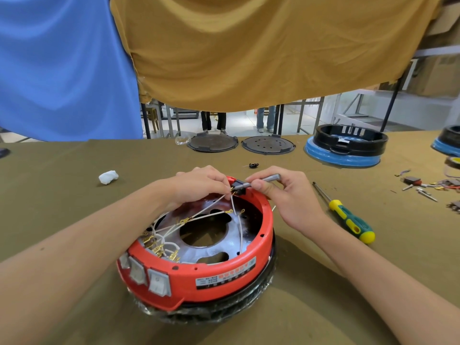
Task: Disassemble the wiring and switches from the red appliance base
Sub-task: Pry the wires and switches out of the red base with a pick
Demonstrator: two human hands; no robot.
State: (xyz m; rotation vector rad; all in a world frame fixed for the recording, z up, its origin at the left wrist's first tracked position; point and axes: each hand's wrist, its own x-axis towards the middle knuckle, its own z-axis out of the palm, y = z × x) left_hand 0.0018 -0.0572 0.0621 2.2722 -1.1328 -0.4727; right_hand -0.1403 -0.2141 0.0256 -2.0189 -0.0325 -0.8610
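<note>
The red appliance base (199, 275) sits on the counter (74, 190) beneath both hands. The left hand (199, 185) pinches white wires (224, 197) at the black connector block (237, 186); the right hand (281, 192) grips a grey tool (261, 181) against it. Next, likely prying the terminals free.

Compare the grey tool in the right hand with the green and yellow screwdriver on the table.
The grey tool is pinched by the right hand at the red base's far rim; the screwdriver lies untouched on the cloth. The grey tool is plain and slim; the screwdriver has a thick green and yellow handle. The screwdriver shows its whole length; the grey tool's tip is hidden. Both are slender hand tools.
</note>
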